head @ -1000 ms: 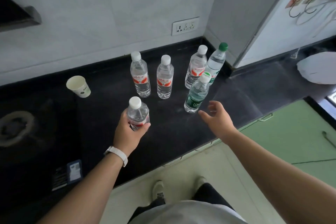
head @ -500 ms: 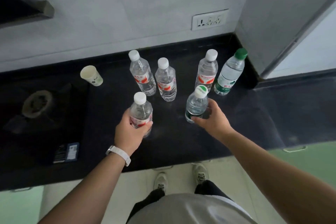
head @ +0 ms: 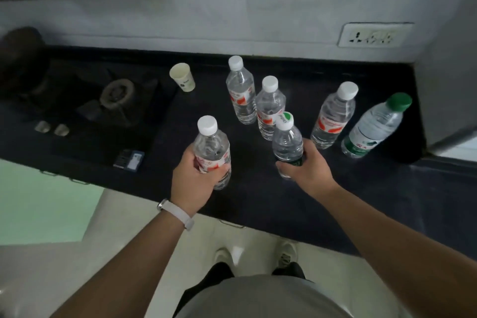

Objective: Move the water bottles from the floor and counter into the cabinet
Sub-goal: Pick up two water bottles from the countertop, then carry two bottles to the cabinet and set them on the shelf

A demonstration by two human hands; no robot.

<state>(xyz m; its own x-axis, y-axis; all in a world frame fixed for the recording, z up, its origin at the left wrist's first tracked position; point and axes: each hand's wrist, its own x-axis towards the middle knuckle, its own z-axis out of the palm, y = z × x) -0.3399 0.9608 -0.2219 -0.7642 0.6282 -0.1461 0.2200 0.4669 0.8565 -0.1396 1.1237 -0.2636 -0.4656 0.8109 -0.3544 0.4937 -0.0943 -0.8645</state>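
Several clear water bottles stand on the black counter (head: 258, 196). My left hand (head: 192, 183) grips a white-capped, red-labelled bottle (head: 211, 148) near the counter's front. My right hand (head: 308, 166) grips a smaller bottle with a green-and-white cap (head: 287, 143) round its lower body. Behind them stand three white-capped, red-labelled bottles: a far bottle (head: 240, 90), a middle bottle (head: 269, 107) and a right bottle (head: 333, 116). A green-capped bottle (head: 374, 129) stands furthest right, by the wall corner.
A paper cup (head: 182, 77) stands left of the bottles. A gas burner (head: 117, 90) with two knobs fills the counter's left part. A small dark box (head: 129, 160) lies near the front edge. A wall socket (head: 374, 35) sits above. Pale green cabinet fronts (head: 38, 199) lie below.
My right hand reached forward, closed round the green-and-white-capped bottle and now holds it nearer me. My left hand kept its grip on its bottle. The view swung left.
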